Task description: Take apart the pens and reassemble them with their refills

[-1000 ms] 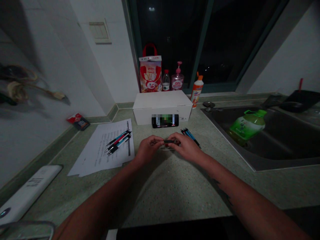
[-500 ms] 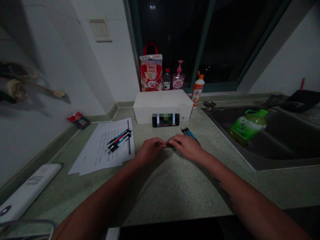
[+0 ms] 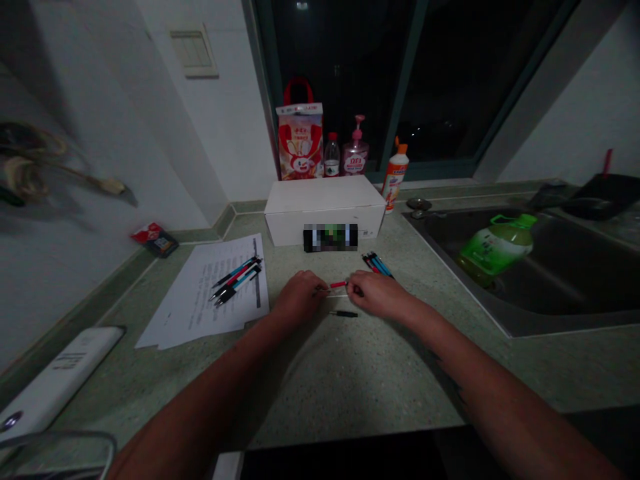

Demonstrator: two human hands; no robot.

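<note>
My right hand (image 3: 375, 293) is closed on a short red pen barrel (image 3: 338, 285), which sticks out to the left from its fingertips. Facing it, my left hand (image 3: 300, 295) pinches a thin, small part that I cannot make out, close to the barrel's left end. Below the fingers a black pen piece (image 3: 344, 313) with a narrow tip lies on the counter. A thin pale stick, perhaps a refill (image 3: 337, 296), lies between the hands. Several pens (image 3: 379, 265) rest just beyond my right hand.
Several more pens (image 3: 237, 281) lie on printed sheets (image 3: 200, 313) to the left. A white box (image 3: 325, 197) stands at the back, with a phone (image 3: 330, 238) against its front. The sink (image 3: 507, 320) on the right holds a large green bottle (image 3: 500, 247).
My hands have moved slightly apart, and the red barrel now shows between them. The black pen piece now lies on the counter below the hands, where none showed before.
</note>
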